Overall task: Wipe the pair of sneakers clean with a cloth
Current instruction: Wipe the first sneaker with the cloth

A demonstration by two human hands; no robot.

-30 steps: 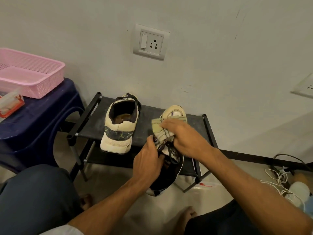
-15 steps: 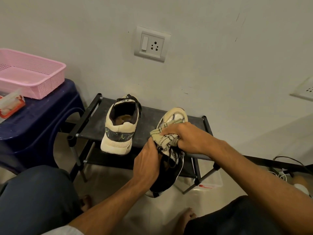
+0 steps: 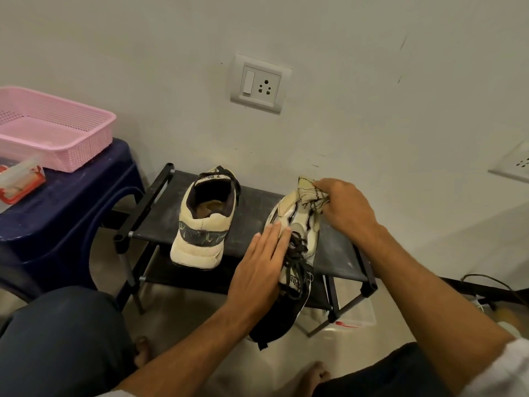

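Note:
Two cream sneakers with black trim sit on a low black shoe rack [image 3: 246, 213]. The left sneaker [image 3: 204, 222] stands upright with its heel towards me, untouched. The right sneaker [image 3: 297, 242] lies toe-away, its heel hanging over the rack's front edge, black laces loose. My left hand [image 3: 259, 270] lies flat with straight fingers along that shoe's left side. My right hand [image 3: 345, 207] grips a cream cloth [image 3: 307, 193] with dark stitching and presses it on the shoe's toe.
A dark blue plastic stool [image 3: 65, 202] at the left carries a pink basket [image 3: 57, 130] and a red-lidded box [image 3: 20, 184]. The wall with a switch socket [image 3: 260, 84] is right behind the rack. Cables [image 3: 486, 285] lie on the floor at the right. My knees and bare feet sit below.
My right hand has slid the cloth from the shoe's laces forward to its toe. My left hand has let go of the tongue and now lies flat against the shoe's side.

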